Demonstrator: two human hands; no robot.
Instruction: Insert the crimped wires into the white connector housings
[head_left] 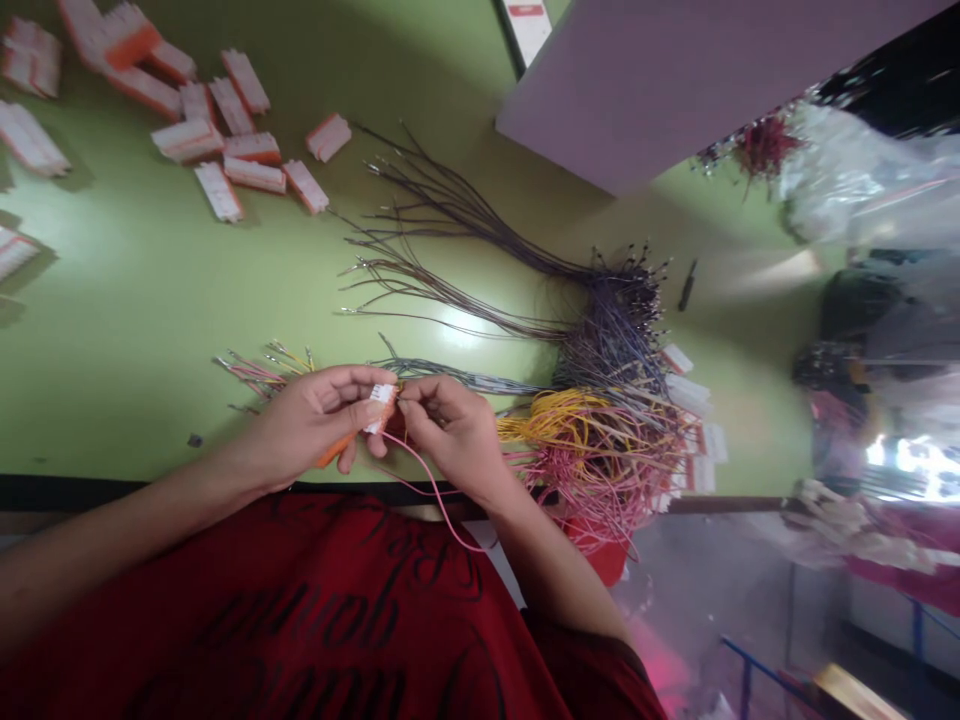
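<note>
My left hand [311, 420] is closed around a small white and orange connector block [381, 405], near the front edge of the green table. Against the block's right side, my right hand [454, 430] pinches a thin wire at its end; the fingertips partly hide it. A pink wire [431, 475] loops down from the block under my right wrist. An orange piece [337, 452] shows beneath my left fingers; I cannot tell whether it belongs to the same block. Beyond my left hand lie yellow and pink wire ends [259, 370] with metal tips.
Several white and orange connector blocks [255, 175] lie at the back left. Dark wires [480, 220] fan across the middle. At right are piled yellow wires [570, 415] and pink wires [585, 480]. A large pale purple box [637, 90] stands at the back; a dark pen-like tool [688, 285] lies nearby.
</note>
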